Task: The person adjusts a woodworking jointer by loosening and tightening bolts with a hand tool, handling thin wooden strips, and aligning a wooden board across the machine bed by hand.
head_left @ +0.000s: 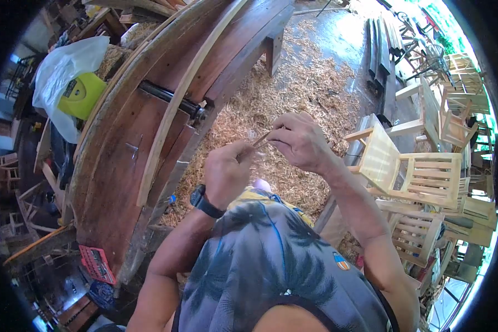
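Observation:
My left hand (227,169), with a dark watch (206,201) on its wrist, is closed in a pinch on one end of a small thin brown piece (262,139). On the other end, my right hand (300,139) pinches the same piece with bent fingers. Both hands are raised in front of my body, close together, above the wood shavings. What the piece is cannot be made out. Left of my hands is a wooden workbench (113,182) with a long pale wood strip (174,105) lying across it and a black cylindrical shaft (169,97).
Wood shavings (293,83) cover the floor ahead. A green object (82,95) under clear plastic sits beyond the bench at left. A red tool case (98,264) is at the bench's near end. Wooden chairs (431,178) and dark planks (377,55) stand at right.

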`<state>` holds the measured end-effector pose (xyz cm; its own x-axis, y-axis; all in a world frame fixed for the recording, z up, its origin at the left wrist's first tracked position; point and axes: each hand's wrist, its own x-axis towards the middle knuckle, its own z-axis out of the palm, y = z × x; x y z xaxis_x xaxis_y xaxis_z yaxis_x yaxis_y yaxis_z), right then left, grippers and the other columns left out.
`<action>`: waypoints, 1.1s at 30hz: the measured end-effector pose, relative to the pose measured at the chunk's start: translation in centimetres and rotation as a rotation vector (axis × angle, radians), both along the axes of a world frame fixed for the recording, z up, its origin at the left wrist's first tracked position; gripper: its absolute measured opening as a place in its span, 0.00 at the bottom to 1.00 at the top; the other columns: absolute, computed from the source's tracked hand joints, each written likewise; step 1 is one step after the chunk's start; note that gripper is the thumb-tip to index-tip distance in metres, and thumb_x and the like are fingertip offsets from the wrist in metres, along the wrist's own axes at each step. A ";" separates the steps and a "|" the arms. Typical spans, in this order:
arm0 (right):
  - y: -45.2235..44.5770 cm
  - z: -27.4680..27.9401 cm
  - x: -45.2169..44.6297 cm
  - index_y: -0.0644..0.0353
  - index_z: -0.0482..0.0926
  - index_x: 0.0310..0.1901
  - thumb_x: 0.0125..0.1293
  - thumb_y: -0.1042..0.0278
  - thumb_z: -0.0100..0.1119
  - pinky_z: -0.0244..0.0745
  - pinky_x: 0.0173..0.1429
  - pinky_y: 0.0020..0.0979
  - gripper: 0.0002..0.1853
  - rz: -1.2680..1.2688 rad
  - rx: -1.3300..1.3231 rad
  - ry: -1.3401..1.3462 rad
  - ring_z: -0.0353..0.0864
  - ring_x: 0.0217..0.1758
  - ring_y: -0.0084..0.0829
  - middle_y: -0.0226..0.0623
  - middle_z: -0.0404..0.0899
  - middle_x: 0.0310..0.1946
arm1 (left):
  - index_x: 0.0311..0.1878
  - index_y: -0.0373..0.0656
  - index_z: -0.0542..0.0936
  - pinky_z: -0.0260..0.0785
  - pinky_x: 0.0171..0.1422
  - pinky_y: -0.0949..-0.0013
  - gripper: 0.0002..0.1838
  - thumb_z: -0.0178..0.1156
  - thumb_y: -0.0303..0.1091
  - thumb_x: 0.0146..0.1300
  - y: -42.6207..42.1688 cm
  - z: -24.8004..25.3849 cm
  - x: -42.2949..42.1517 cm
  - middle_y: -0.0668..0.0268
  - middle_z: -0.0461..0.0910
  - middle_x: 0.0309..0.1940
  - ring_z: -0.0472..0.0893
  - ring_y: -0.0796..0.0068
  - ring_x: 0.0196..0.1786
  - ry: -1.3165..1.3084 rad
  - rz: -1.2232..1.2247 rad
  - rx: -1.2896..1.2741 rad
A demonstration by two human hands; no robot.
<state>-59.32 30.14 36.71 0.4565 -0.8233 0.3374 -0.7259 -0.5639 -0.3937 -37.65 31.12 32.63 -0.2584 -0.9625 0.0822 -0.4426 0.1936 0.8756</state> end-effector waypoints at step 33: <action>0.4 -1.5 -1.2 0.58 0.83 0.33 0.60 0.66 0.67 0.70 0.49 0.41 0.05 -0.031 0.289 -0.227 0.77 0.43 0.38 0.36 0.79 0.33 | 0.44 0.33 0.85 0.75 0.37 0.73 0.09 0.66 0.28 0.64 -3.4 1.2 0.7 0.62 0.87 0.33 0.82 0.79 0.34 0.114 -0.305 0.549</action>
